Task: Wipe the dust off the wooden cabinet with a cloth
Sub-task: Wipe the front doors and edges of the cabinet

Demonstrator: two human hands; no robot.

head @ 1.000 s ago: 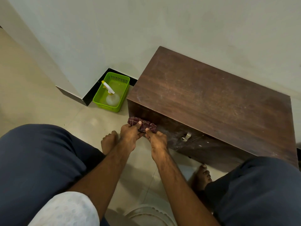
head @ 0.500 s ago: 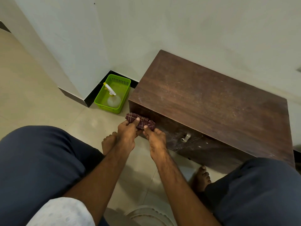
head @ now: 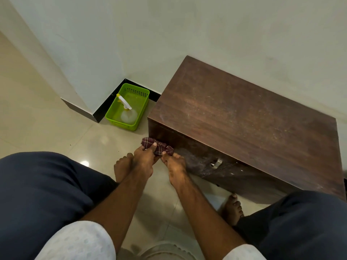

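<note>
both hands pinch the bunched checked cloth (head: pixel 156 146) against the cabinet (head: pixel 244 126) front, near its left edge, below the top lip. my left hand (head: pixel 143 162) grips the cloth's left end, my right hand (head: pixel 175 165) the right end, fingers curled. metal handle (head: pixel 216 163) sits to the right along the front. green basket (head: pixel 114 120) with spray bottle (head: pixel 126 109) stands left of the cabinet. open floor (head: pixel 47 119) lies to my left.

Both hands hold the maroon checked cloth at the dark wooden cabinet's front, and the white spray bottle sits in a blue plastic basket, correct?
No: the head view shows the plastic basket is green, not blue. The rest holds: left hand and right hand hold the maroon checked cloth at the front of the dark wooden cabinet, the white spray bottle in the basket.
</note>
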